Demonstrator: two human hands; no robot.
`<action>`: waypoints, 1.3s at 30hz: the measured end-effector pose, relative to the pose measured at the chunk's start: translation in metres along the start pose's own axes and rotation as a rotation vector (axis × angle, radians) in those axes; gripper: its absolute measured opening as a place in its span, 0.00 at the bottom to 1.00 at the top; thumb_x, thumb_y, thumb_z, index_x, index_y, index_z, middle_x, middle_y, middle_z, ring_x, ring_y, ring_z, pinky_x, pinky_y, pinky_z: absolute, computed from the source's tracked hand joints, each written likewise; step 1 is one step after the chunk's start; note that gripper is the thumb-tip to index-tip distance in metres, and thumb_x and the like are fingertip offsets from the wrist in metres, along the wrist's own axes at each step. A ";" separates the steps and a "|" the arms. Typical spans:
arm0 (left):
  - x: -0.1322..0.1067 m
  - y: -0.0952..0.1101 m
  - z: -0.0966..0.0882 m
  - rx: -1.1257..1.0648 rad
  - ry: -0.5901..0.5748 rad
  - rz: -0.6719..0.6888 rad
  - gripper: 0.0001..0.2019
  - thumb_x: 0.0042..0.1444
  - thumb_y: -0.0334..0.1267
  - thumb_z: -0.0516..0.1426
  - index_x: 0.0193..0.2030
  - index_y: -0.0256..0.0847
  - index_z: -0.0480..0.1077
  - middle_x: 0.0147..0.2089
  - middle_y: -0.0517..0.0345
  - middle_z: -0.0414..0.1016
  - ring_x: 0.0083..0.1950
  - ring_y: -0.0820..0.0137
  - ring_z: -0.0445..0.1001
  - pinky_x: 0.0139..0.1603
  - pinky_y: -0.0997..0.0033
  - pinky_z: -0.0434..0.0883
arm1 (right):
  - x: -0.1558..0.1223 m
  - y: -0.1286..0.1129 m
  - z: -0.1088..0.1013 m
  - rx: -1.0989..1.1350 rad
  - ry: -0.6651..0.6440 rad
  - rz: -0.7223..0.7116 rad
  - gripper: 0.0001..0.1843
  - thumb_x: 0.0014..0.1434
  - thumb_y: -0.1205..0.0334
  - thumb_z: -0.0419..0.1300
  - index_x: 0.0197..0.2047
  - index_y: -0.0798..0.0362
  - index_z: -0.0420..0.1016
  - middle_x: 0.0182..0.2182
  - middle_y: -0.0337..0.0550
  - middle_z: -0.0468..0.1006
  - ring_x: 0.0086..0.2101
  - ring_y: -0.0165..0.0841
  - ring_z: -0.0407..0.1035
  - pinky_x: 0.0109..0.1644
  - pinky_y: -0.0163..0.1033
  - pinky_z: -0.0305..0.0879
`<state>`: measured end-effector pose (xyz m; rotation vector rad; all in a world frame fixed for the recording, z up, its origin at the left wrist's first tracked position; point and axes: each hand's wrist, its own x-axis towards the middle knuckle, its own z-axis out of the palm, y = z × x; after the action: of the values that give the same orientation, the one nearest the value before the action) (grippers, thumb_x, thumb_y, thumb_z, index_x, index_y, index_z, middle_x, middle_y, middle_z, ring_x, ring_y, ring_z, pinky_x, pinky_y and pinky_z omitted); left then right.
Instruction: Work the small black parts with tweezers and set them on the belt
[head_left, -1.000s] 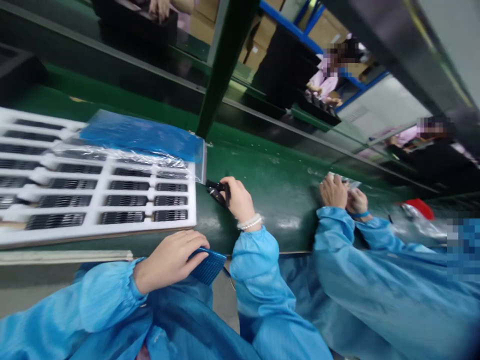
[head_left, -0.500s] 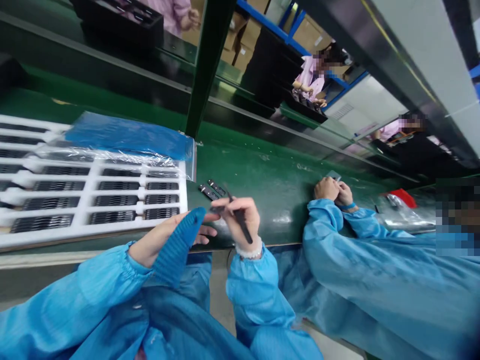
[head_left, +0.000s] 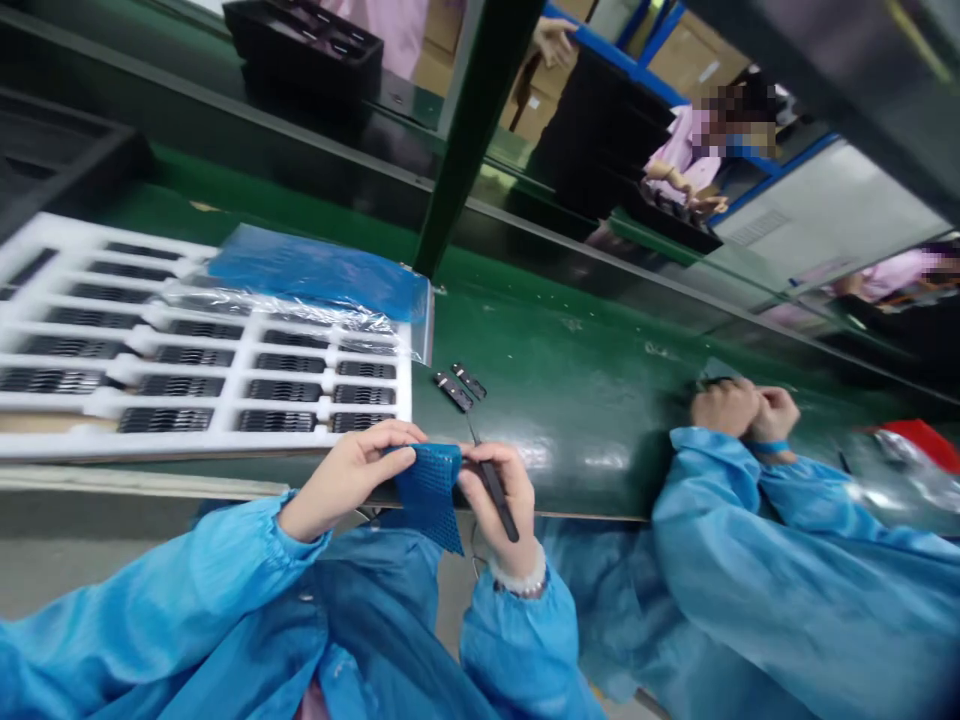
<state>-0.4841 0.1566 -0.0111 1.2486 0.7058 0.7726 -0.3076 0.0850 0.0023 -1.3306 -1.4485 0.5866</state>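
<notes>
My left hand pinches the left edge of a blue mesh cloth at the near edge of the green belt. My right hand grips the cloth's right edge and also holds black tweezers, tip pointing up and away. Two small black parts lie on the belt just beyond my hands. To the left sits a white foam tray with rows of dark slotted parts, partly under clear plastic film.
A blue plastic bag lies on the tray's far corner. A co-worker in a blue gown has both hands together on the belt at right. A green post rises behind. Black trays sit on the far shelf.
My hands drew back toward the belt's near edge. The cloth now hangs stretched between both hands; half a second ago it lay draped over my left hand alone.
</notes>
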 end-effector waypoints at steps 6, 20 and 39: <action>-0.007 -0.006 0.002 0.183 0.010 0.149 0.11 0.58 0.43 0.56 0.35 0.36 0.73 0.51 0.45 0.72 0.52 0.63 0.72 0.54 0.61 0.69 | -0.001 0.005 0.004 -0.101 -0.018 0.109 0.04 0.58 0.64 0.58 0.38 0.48 0.69 0.32 0.39 0.79 0.32 0.31 0.75 0.37 0.36 0.72; -0.010 -0.016 -0.001 0.301 -0.112 0.252 0.07 0.61 0.37 0.53 0.38 0.37 0.71 0.49 0.48 0.72 0.50 0.68 0.71 0.53 0.67 0.68 | 0.064 0.060 0.003 -0.394 0.200 0.112 0.08 0.57 0.58 0.56 0.40 0.51 0.67 0.32 0.41 0.72 0.36 0.35 0.68 0.44 0.42 0.64; -0.012 -0.018 -0.003 0.323 -0.118 0.269 0.07 0.60 0.36 0.54 0.37 0.37 0.71 0.48 0.50 0.71 0.49 0.69 0.71 0.54 0.67 0.66 | 0.113 0.059 -0.023 -0.722 -0.118 0.136 0.14 0.50 0.62 0.58 0.42 0.52 0.65 0.32 0.44 0.77 0.35 0.40 0.71 0.41 0.43 0.65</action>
<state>-0.4908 0.1455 -0.0288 1.6932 0.5874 0.8161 -0.2450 0.1986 -0.0012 -1.9893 -1.7598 0.2228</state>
